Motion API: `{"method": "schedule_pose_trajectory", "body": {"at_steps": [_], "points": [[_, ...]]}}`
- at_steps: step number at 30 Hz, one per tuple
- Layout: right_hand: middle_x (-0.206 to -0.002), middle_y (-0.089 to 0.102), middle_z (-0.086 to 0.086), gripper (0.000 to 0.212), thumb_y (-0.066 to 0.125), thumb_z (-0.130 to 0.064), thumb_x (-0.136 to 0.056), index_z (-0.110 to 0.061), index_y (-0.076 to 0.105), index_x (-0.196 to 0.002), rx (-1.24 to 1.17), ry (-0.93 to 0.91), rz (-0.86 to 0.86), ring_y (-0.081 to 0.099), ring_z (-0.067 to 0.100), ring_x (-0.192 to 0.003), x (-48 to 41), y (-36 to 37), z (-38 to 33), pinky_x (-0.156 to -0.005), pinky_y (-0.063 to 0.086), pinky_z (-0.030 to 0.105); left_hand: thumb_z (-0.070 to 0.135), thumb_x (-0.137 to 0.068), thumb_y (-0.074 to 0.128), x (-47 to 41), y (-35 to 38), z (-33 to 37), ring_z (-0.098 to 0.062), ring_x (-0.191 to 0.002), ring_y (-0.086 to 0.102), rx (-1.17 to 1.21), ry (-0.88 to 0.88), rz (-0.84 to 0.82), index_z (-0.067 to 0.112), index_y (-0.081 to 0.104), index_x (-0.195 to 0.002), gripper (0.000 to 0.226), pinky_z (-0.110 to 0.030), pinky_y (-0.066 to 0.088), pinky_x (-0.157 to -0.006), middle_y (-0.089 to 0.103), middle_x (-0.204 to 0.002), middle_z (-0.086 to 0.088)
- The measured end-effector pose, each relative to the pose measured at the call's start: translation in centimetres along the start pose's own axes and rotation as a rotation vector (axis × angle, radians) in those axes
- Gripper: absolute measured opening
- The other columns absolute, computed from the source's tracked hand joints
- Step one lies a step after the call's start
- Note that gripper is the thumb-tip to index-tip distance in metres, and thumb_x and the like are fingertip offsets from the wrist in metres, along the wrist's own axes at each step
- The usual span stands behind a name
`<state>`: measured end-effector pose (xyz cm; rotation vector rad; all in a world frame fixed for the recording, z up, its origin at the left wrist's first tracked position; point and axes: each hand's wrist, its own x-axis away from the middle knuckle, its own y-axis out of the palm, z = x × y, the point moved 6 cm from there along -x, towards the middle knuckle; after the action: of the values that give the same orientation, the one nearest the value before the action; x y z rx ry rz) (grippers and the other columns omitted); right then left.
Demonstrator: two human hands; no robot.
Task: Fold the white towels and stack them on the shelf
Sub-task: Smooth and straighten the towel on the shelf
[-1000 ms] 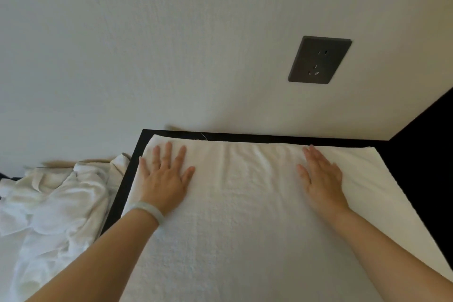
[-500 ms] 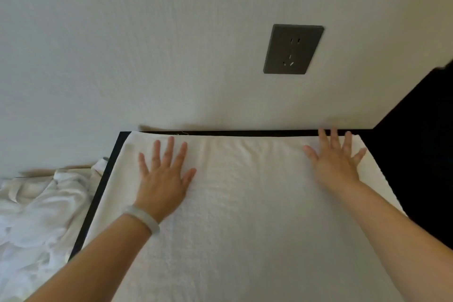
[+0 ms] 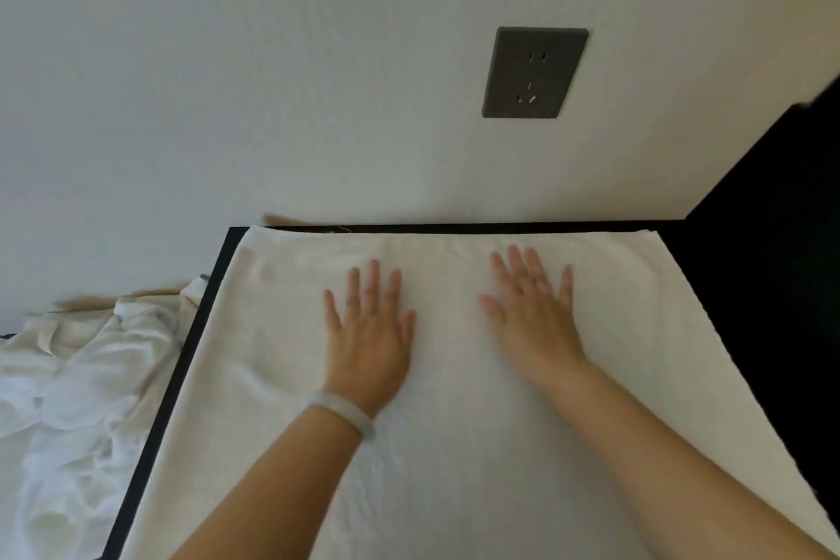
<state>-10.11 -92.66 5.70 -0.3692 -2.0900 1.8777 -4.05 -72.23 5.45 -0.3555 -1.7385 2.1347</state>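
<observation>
Black-edged shelf [image 3: 200, 332] bears a nubbly white towel [image 3: 454, 468]; left hand [image 3: 370, 341] and right hand [image 3: 534, 318] press it, fingers flat and splayed.

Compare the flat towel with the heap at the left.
The flat towel lies spread and smooth; the heap is crumpled. The flat towel covers the black surface; the heap lies beside it. The left hand and right hand rest on the flat towel; neither touches the heap. Both are white.

Dark socket [image 3: 535, 72] (wall-mounted), pale wall [image 3: 227, 82]
</observation>
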Motion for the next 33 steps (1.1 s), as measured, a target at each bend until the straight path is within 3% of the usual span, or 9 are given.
{"method": "schedule_pose_trajectory", "body": {"at_steps": [2, 4, 7, 13, 19, 23, 28, 30, 33], "points": [[-0.167, 0.004, -0.004, 0.06, 0.014, -0.05, -0.104, -0.027, 0.013, -0.159, -0.015, -0.239, -0.043, -0.002, 0.015, -0.154, 3.3, 1.8, -3.8, -0.118, -0.016, 0.044, 0.051, -0.098, 0.007, 3.2, 1.6, 4.3, -0.023, -0.151, 0.0, -0.031, 0.263, -0.039, 0.03, 0.012, -0.156, 0.062, -0.057, -0.001, -0.119, 0.005, -0.164, 0.002], [-0.167, 0.007, -0.004, 0.058, 0.024, -0.045, -0.105, -0.026, 0.013, -0.159, -0.039, -0.262, -0.039, 0.001, 0.013, -0.153, 5.2, 2.2, -1.0, -0.122, -0.013, 0.036, 0.052, -0.095, 0.008, 3.8, 1.7, 2.0, -0.021, -0.151, 0.009, -0.046, 0.217, -0.045, 0.032, 0.018, -0.155, 0.064, -0.059, 0.004, -0.118, 0.01, -0.163, 0.005], [-0.167, -0.001, -0.004, 0.06, 0.016, -0.048, -0.104, -0.029, 0.003, -0.159, -0.019, 0.039, -0.005, -0.005, 0.013, -0.153, 5.5, 1.1, 9.4, -0.123, -0.009, 0.037, 0.054, -0.096, 0.005, 2.4, 1.0, -5.3, -0.018, -0.152, 0.002, -0.098, -0.066, -0.002, 0.035, 0.007, -0.156, 0.063, -0.056, 0.001, -0.119, 0.002, -0.164, 0.006], [-0.166, -0.01, -0.006, 0.067, 0.015, -0.065, -0.099, -0.04, -0.005, -0.157, -0.109, 0.694, -0.167, -0.009, 0.036, -0.151, 5.8, -0.9, 16.2, -0.11, 0.002, 0.077, 0.054, -0.1, 0.014, 1.8, 0.2, -6.4, -0.031, -0.15, -0.012, 0.038, -0.341, -0.135, 0.033, -0.001, -0.156, 0.062, -0.072, -0.001, -0.11, -0.011, -0.164, 0.005], [-0.161, 0.025, 0.002, 0.064, 0.027, -0.05, -0.098, -0.019, 0.035, -0.153, -0.042, -0.205, 0.052, 0.027, 0.025, -0.149, 12.1, 1.9, -1.2, -0.121, 0.004, 0.051, 0.049, -0.098, 0.015, 10.5, 2.4, 7.1, -0.027, -0.15, 0.013, -0.069, 0.332, -0.061, 0.033, 0.02, -0.154, 0.059, -0.071, 0.014, -0.111, 0.011, -0.162, 0.004], [-0.167, 0.003, -0.002, 0.063, 0.025, -0.05, -0.104, -0.026, 0.007, -0.159, -0.006, 0.003, -0.019, 0.0, 0.016, -0.154, 11.2, 2.2, 5.1, -0.123, -0.005, 0.04, 0.054, -0.096, 0.001, 9.5, 2.4, 2.0, -0.015, -0.151, -0.01, -0.118, 0.138, -0.063, 0.039, -0.004, -0.154, 0.061, -0.055, -0.006, -0.118, -0.011, -0.162, 0.011], [-0.167, -0.008, -0.001, 0.07, 0.01, -0.062, -0.099, -0.031, -0.004, -0.159, -0.046, 0.53, -0.111, -0.011, 0.031, -0.152, 11.5, 0.1, 12.9, -0.117, -0.005, 0.065, 0.055, -0.099, 0.014, 8.2, 0.6, -6.0, -0.026, -0.15, -0.013, 0.005, -0.304, -0.106, 0.032, -0.003, -0.156, 0.063, -0.062, -0.003, -0.116, -0.01, -0.164, 0.001], [-0.167, -0.002, -0.004, 0.069, 0.017, -0.062, -0.098, -0.033, 0.002, -0.159, -0.015, 0.373, -0.033, -0.006, 0.032, -0.153, 11.9, 0.2, 8.6, -0.115, -0.005, 0.067, 0.054, -0.1, 0.012, 9.2, 1.1, -3.2, -0.033, -0.149, -0.013, 0.0, -0.219, -0.096, 0.03, -0.001, -0.157, 0.063, -0.063, -0.005, -0.116, -0.012, -0.164, -0.001], [-0.165, 0.005, -0.005, 0.063, 0.033, -0.054, -0.101, -0.032, 0.017, -0.158, -0.045, -0.077, -0.005, 0.007, 0.026, -0.154, 14.1, 2.1, -0.7, -0.118, -0.001, 0.06, 0.051, -0.098, 0.013, 12.8, 2.5, 5.5, -0.026, -0.151, 0.004, 0.011, 0.261, -0.073, 0.032, 0.015, -0.155, 0.06, -0.059, 0.001, -0.118, 0.003, -0.163, 0.002]]}}
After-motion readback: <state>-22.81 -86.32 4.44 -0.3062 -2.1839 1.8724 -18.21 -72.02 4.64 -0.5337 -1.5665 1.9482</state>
